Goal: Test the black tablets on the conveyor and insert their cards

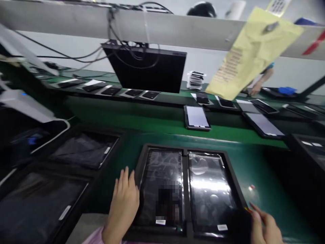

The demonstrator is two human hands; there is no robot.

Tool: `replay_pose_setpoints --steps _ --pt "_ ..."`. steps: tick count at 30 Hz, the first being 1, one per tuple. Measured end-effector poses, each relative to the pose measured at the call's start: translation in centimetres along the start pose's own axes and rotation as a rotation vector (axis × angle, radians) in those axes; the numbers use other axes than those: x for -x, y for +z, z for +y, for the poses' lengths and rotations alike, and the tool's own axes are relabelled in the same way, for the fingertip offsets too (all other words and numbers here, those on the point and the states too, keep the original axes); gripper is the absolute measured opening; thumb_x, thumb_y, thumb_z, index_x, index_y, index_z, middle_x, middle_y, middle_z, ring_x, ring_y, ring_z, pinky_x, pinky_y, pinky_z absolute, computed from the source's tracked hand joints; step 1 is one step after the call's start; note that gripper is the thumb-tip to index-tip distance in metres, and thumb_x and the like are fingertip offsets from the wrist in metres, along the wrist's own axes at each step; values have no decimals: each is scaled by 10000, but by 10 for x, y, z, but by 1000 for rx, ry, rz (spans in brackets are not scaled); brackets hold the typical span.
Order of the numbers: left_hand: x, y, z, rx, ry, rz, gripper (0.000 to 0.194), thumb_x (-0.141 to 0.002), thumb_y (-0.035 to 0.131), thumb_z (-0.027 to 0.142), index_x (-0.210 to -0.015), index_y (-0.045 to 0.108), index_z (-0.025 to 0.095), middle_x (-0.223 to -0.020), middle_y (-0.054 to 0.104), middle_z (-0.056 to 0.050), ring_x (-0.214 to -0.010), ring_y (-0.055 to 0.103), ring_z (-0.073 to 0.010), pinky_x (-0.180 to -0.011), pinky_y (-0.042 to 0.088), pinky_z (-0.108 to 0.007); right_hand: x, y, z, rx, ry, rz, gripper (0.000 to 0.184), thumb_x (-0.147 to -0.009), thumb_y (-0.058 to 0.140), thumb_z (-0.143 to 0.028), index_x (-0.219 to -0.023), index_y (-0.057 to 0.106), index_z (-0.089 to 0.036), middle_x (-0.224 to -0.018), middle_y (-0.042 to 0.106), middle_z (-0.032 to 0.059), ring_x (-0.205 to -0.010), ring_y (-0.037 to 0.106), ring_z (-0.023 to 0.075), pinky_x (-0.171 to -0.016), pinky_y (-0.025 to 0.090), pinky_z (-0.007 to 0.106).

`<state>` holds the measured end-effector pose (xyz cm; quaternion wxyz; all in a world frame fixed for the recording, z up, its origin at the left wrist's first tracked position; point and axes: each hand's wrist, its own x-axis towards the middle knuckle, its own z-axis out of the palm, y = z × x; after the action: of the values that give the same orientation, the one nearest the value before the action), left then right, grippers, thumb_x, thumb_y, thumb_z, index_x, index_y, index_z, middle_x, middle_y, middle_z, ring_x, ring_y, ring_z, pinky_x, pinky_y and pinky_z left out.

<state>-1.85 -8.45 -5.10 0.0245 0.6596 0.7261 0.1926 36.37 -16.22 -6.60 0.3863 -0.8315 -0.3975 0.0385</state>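
Note:
A black tray with two side-by-side compartments lies on the green bench, holding a dark glossy screen panel on the left and another panel on the right. Each panel bears a small white label near its lower edge. My left hand is at the tray's left rim, fingers stretched out and nothing in them. By the tray's lower right corner, my right hand has its fingers closed together. A small yellow and red bit shows at its fingertips; what it belongs to is hidden.
Further black trays with panels stand at left, and a dark stack rises at right. Tablets, one a white-screened tablet, line the back. A monitor, cables and a yellow paper hang above. Another person's arm shows behind.

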Motion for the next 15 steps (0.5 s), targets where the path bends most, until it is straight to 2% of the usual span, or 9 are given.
replay_pose_setpoints --steps 1,3,5,7,10,13,15 --pt "-17 1 16 -25 87 25 462 -944 255 329 -1295 508 168 -1367 566 -113 -1303 513 -311 -1093 430 -501 -12 2 -13 8 -127 -33 274 -831 385 -595 -811 508 -351 -906 668 103 -969 609 380 -846 456 560" --pt "-52 8 53 -14 263 -43 402 -962 293 291 -1258 532 160 -1295 591 -97 -1242 539 -250 -1084 441 -401 -45 15 -40 46 -332 -117 296 -883 341 -519 -904 529 -293 -1014 673 121 -1031 594 337 -897 457 517" --pt "-82 21 90 9 390 -139 331 -960 369 289 -1173 586 159 -1171 636 -75 -1138 579 -212 -1028 468 -331 -77 37 -58 135 -422 -235 314 -909 290 -435 -893 532 -236 -946 672 128 -941 588 298 -849 461 464" --pt "-99 35 116 0 417 -180 290 -944 439 331 -1053 628 139 -1065 646 -93 -1054 591 -237 -955 493 -356 -98 61 -66 208 -443 -294 277 -910 301 -376 -796 506 -228 -790 645 107 -816 553 273 -783 439 426" --pt "-105 50 133 -34 366 -183 286 -931 467 353 -968 626 118 -1012 621 -125 -1002 577 -274 -880 494 -400 -107 83 -66 295 -435 -291 254 -913 321 -332 -748 480 -222 -756 617 124 -783 499 281 -744 379 426" --pt "-100 53 135 -58 311 -179 253 -902 504 353 -971 609 133 -1014 606 -107 -1001 563 -269 -862 481 -392 -101 89 -63 344 -417 -265 252 -913 328 -323 -787 508 -199 -875 624 178 -852 483 308 -748 344 435" --pt "-99 53 136 -71 282 -184 223 -870 533 346 -935 604 144 -991 602 -92 -992 561 -265 -849 476 -387 -98 89 -60 354 -401 -254 262 -913 328 -328 -802 521 -191 -892 624 183 -872 476 315 -753 335 436"
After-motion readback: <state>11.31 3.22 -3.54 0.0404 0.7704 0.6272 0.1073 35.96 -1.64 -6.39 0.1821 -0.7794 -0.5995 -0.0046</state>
